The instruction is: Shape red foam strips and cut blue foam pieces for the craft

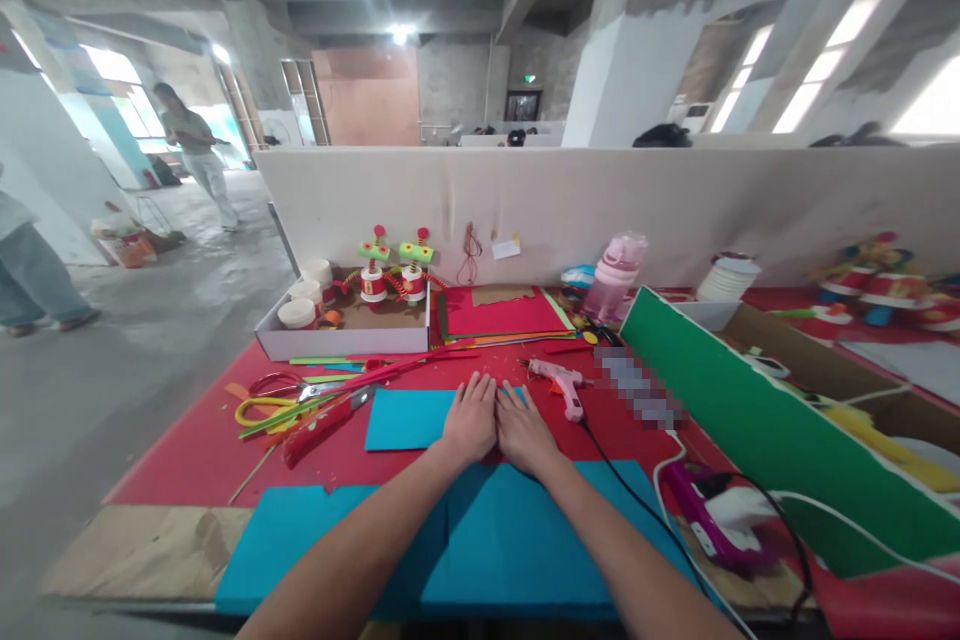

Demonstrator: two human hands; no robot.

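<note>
My left hand (471, 417) lies flat with its fingers stretched out on a blue sheet of paper or card (405, 420). Beside it, almost touching, my right hand (523, 430) is also flat, fingers pointing away from me, over the right end of that sheet. Part of the sheet is hidden under both hands. Nearer to me, larger blue sheets (525, 545) cover the front of the red table, below my forearms. A pink hot glue gun (559, 385) rests just right of my right hand. Left of the small sheet lies a red-handled utility knife (322, 430).
Scissors (259, 410) and paper strips lie at left. Behind stand a white box (341, 342) with cups and paper figures, and red sheets (495, 313). At right are a pink bottle (615, 275), a green-sided box (742, 420), a purple power strip (712, 520) and cables.
</note>
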